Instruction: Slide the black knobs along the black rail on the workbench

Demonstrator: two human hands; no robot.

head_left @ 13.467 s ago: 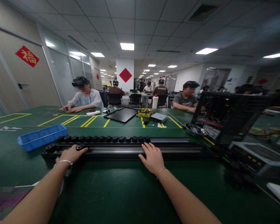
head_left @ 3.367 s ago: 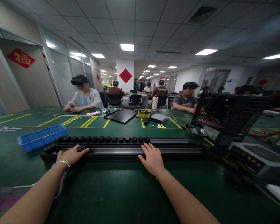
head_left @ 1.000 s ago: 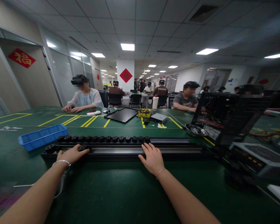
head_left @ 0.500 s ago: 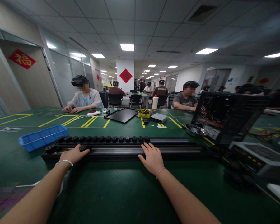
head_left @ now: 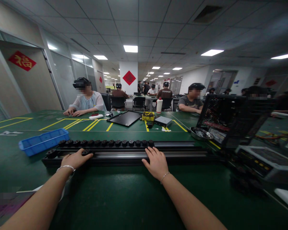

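A long black rail with a shiny groove lies across the table in front of me. Near its left part, my left hand has its thumb and fingers around a black round track socket. My right hand rests on the rail further right, fingers stretched out, holding nothing. Behind runs a second rail, with several black round sockets in a row along its left and middle stretch. Another black socket sits at the front rail's left end.
To the left stands a blue plastic bin. An open computer case, a metal bowl and a power supply unit are on the right. Further back lie a black panel and a white bottle. Co-workers sit across the table.
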